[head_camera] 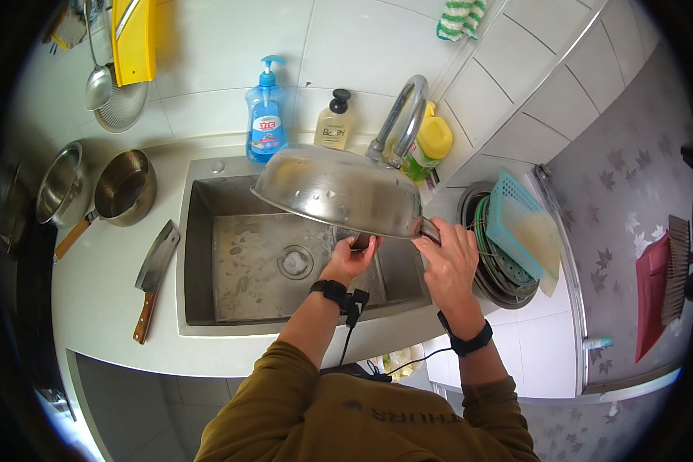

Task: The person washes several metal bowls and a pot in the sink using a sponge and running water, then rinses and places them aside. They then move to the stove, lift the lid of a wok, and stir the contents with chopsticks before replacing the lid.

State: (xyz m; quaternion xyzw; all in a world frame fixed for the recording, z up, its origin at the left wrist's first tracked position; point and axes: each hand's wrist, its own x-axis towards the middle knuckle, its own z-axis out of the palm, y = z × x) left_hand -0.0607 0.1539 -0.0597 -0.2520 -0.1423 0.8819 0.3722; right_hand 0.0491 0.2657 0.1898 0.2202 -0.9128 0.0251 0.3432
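Observation:
A wet stainless-steel pan is held tilted over the sink, its rounded outer side towards me and water drops on it. My right hand grips its handle at the right. Under the pan's near rim is my left hand, fingers curled upward. Something dark brown shows between its thumb and fingers, but I cannot tell what it is or whether it is held. The chrome faucet rises behind the pan, its spout end partly hidden. Wet marks and a round drain show on the sink floor.
A cleaver lies on the counter left of the sink, near a saucepan and a metal bowl. Soap bottles line the wall. Stacked plates and baskets stand at right. A cable hangs from my left wrist.

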